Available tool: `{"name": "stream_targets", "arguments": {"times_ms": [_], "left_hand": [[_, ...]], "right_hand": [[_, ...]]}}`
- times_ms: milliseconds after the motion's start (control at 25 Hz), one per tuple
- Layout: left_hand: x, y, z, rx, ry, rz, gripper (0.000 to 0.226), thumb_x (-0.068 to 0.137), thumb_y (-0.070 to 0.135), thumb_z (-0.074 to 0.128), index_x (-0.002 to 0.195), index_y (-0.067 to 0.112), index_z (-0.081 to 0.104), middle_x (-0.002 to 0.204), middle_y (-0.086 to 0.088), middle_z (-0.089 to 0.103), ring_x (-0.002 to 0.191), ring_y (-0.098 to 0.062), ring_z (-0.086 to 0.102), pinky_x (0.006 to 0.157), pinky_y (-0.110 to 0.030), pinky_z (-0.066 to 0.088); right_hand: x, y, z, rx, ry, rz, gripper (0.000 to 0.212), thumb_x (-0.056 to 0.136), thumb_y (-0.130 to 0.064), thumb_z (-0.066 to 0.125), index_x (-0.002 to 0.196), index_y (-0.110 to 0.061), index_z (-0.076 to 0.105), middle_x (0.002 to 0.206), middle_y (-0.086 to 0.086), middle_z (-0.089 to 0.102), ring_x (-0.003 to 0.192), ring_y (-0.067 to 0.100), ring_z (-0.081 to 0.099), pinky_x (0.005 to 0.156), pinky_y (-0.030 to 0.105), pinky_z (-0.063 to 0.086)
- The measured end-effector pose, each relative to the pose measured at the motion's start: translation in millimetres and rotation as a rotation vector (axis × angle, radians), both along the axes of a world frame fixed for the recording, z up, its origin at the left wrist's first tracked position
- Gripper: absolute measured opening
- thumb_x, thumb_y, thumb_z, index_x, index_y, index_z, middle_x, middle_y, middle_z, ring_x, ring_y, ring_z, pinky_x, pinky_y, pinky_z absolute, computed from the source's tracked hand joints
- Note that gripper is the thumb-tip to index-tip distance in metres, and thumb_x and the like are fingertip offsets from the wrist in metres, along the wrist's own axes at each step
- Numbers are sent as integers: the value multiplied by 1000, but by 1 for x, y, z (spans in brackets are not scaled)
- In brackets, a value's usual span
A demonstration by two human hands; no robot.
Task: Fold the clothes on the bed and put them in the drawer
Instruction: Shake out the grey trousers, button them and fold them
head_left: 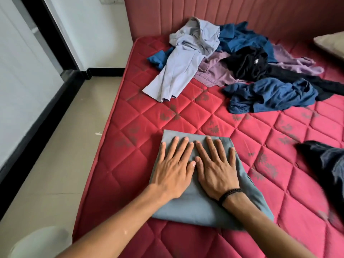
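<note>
Left grip [172,170] and right grip [216,171] lie flat, fingers straight.

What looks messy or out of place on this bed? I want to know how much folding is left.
Only the unfolded pile near the headboard stands out: light grey, blue, purple and black garments crumpled and overlapping. The grey folded garment lies flat and neat under the left hand and right hand.

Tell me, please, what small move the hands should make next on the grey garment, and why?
Probably slide both hands under the folded grey garment and lift it. The left hand and right hand lie flat on it, it looks like a neat rectangle on the mattress, and the pile of clothes waits unfolded.
</note>
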State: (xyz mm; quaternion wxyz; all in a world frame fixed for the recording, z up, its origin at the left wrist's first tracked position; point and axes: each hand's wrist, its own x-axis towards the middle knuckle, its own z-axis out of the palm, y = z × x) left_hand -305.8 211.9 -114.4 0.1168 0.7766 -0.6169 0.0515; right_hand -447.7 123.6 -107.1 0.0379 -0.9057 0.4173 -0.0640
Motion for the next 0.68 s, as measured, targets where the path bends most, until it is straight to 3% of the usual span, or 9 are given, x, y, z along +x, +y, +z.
{"name": "stream_targets", "arguments": {"times_ms": [240,440,560,600,680], "left_hand": [[7,-1,-14,-48,40,3,64,104,51,34,160,20,33,170,0,23,158,-21,16,123,-59,17],[9,22,-8,55,116,152,73,101,64,24,163,25,25,172,0,12,159,-23,9,123,-60,20],[-12,58,8,52,223,295,78,100,62,34,161,14,27,165,-15,30,145,-39,38,113,-54,39],[-20,70,20,55,280,338,82,98,59,45,161,10,26,155,-21,39,135,-42,47,107,-51,43],[-16,80,28,168,514,494,98,88,58,67,160,7,24,142,-22,48,125,-40,53,103,-46,45]], "right_hand": [[-2,-4,-11,1,-37,-9,62,102,-59,19,162,-42,16,172,-4,6,159,23,4,125,58,5],[-35,-20,-1,67,15,144,62,102,-67,12,160,-49,2,172,-11,-6,158,19,-8,127,55,5],[-60,-24,5,61,76,194,61,103,-67,15,159,-51,-3,171,-13,-12,158,21,-14,127,53,3],[-64,-23,7,24,111,167,61,103,-66,18,160,-49,4,172,-9,-7,158,25,-8,126,54,7],[-58,-13,21,-121,92,163,57,102,-59,35,154,-35,42,169,11,22,153,40,23,119,62,29]]}}
